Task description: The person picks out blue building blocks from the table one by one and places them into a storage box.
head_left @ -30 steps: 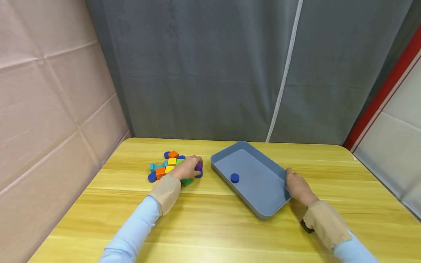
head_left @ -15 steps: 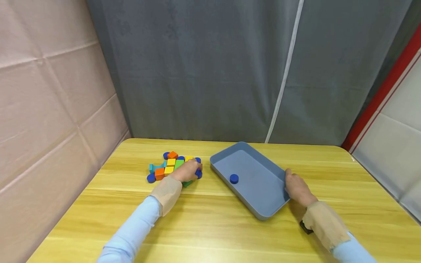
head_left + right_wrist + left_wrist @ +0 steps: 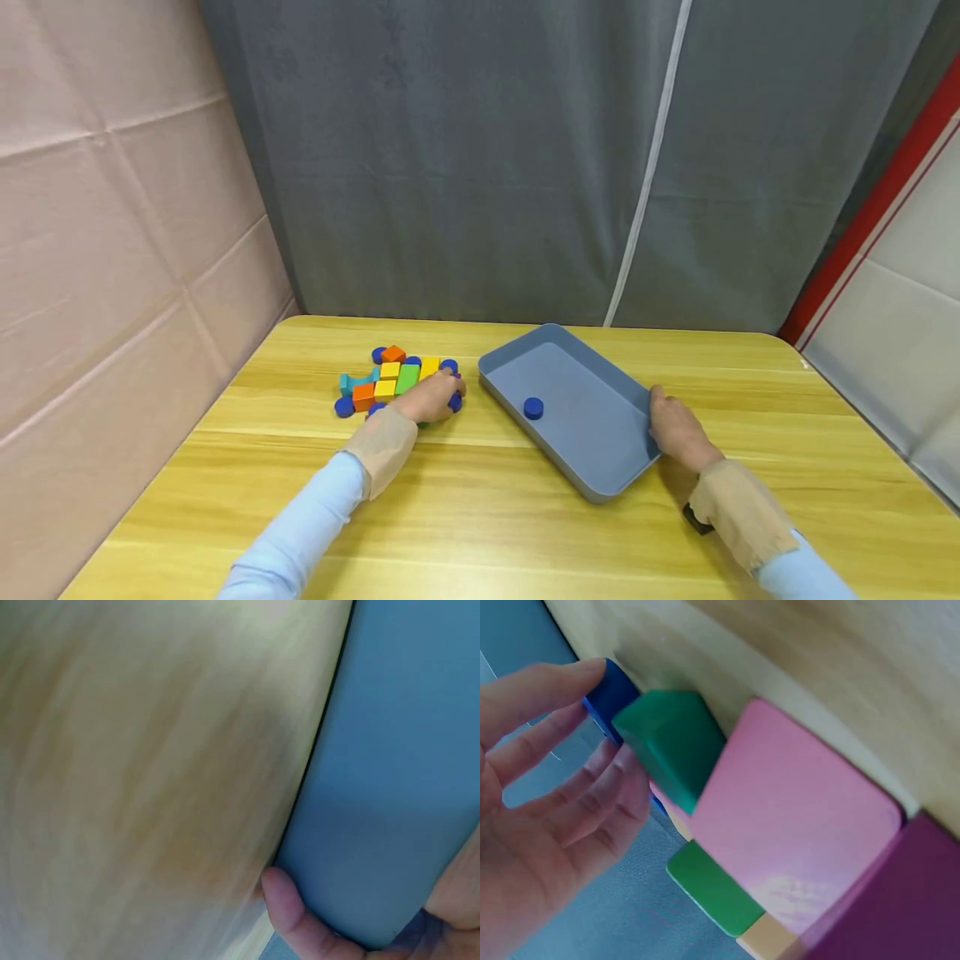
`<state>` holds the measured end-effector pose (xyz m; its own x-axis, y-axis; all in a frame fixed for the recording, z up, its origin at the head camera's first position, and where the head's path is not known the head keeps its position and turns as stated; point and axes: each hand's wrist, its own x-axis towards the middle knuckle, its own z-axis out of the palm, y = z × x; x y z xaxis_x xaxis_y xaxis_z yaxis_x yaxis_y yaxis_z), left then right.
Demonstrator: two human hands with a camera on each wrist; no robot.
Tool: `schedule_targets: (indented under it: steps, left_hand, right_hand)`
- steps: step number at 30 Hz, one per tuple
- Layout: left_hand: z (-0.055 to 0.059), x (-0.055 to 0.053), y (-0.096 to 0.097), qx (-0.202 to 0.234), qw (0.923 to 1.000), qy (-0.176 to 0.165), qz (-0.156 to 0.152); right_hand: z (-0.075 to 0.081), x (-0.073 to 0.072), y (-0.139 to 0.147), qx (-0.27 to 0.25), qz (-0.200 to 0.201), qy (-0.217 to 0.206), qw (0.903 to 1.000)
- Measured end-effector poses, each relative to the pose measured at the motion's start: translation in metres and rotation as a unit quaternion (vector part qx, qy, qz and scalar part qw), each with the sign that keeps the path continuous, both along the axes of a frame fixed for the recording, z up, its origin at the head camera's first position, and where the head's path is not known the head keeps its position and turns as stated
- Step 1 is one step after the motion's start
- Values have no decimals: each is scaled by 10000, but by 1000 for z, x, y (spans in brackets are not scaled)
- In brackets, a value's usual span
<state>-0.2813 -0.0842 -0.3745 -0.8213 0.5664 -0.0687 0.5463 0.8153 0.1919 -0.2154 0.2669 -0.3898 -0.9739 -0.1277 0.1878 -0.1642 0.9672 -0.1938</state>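
Pale-blue sleeves — beige wristbands (one each)

Place: small booth-like work area, kind of building unclear | Back: dark grey curtain with a slanting white strip | Left: pale pink sheeting, creased in squares | Right: whitish sheeting with a red border | Middle: wood-grain table, rounded far corners, set between the three screened sides

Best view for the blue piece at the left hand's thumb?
Left wrist: the blue piece shows large and close at the thumb tip of the left hand, next to a dark green block. The head view shows what looks like it, small and seemingly partly covered; right wrist doesn't show it.
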Motion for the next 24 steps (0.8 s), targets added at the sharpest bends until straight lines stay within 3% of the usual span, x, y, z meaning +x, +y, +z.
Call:
schedule_targets:
  steps: [6, 24]
  left_hand:
    - [1, 3, 4, -57, 9999, -145, -44]
    - [1, 8, 4, 65, 9997, -117, -180]
  right_hand:
    - [1, -1, -1, 10, 28, 27, 10000]
    - [-1, -1, 0, 10, 72, 93, 9999]
